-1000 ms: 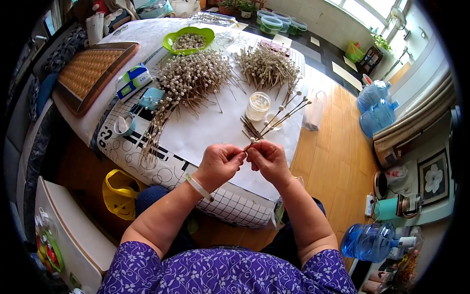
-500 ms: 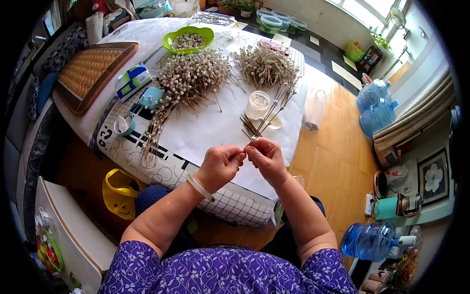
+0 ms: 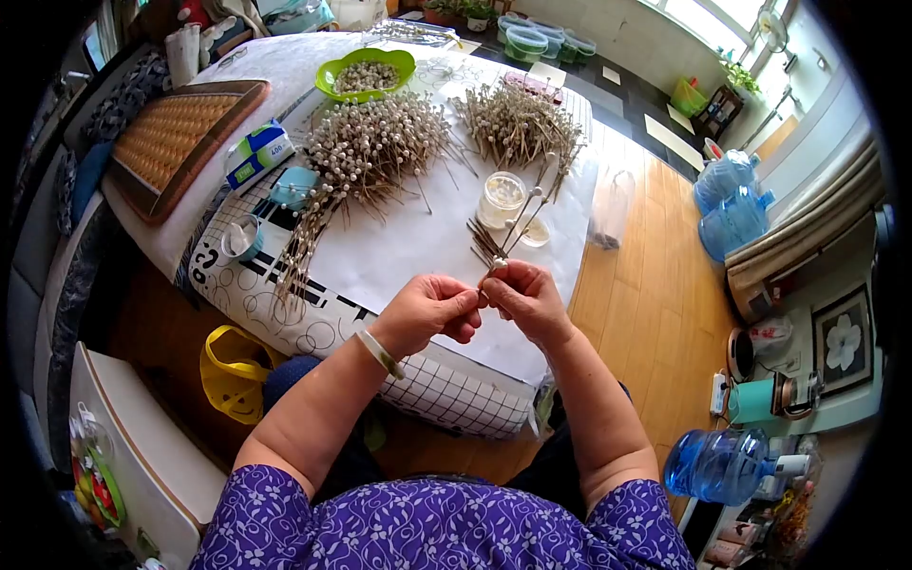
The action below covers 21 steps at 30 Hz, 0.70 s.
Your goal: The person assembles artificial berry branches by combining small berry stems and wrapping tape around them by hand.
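My right hand [image 3: 528,302] is closed around several thin brown stems [image 3: 486,243], which fan up and away from its fingers. A white bead [image 3: 499,263] shows at its fingertips. Thumb and forefinger of my left hand [image 3: 432,312] pinch together right against the right fingertips; what lies between them is too small to make out. Just beyond the stems are an open round jar [image 3: 503,197] with pale contents and its pale lid [image 3: 535,233]. Longer bead-tipped stems [image 3: 535,204] rise past the jar toward the right pile.
A big heap of white-beaded stems [image 3: 375,142] and a second pile [image 3: 518,123] lie on white paper [image 3: 380,256]. Behind is a green bowl [image 3: 407,68] of beads. At left are a tissue pack [image 3: 258,155] and a small blue cup [image 3: 249,237]. A yellow bag [image 3: 231,380] hangs below.
My left hand has turned, its lower fingers now loosened and showing more. The right hand has shifted slightly right and down, and the stems in it stand a little more upright.
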Motion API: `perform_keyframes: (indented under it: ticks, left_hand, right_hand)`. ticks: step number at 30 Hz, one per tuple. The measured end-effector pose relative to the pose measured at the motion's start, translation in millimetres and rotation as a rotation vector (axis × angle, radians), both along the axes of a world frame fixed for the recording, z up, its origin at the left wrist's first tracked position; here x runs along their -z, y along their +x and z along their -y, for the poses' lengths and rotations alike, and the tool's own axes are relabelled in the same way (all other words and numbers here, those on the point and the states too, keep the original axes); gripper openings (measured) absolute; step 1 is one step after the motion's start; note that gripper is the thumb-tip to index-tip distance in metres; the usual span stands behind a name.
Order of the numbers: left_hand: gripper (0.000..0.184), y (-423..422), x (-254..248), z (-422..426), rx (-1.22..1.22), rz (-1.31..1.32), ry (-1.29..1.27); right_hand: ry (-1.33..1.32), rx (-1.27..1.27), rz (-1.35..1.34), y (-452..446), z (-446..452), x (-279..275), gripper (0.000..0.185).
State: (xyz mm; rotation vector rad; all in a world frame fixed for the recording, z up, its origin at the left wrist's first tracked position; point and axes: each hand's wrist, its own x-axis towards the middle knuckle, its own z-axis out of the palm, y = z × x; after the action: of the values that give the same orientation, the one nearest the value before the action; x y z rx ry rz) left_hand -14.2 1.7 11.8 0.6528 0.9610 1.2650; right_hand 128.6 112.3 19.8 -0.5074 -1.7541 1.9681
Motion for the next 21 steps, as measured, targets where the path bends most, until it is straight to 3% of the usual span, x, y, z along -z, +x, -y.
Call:
perform_keyframes:
  ticks: [7,9,12,17,21]
  left_hand:
    - [0.016,4,-2,-1,-0.046,-0.124,0.004]
    - [0.014,10,-1,-1,-0.139,-0.375,0.048]
    - [0.012,14,4,-3,-0.221,-0.49,0.085]
    - [0.011,15,2,-1,-0.237,-0.509,0.102]
    - [0.011,15,2,1,-0.251,-0.494,0.147]
  right_hand:
    - [0.07,-0.006,0.159,4,-2,-2,0.012]
    - [0.063,0.038,0.107,0,3,1,0.012]
    - [0.008,0.095,0.043,-1,8,7,0.012]
    - [-0.243,0.058,-0.048,2,9,-1,0.011]
    - [-0.239,0.047,-0.067,2,10,4,0.01]
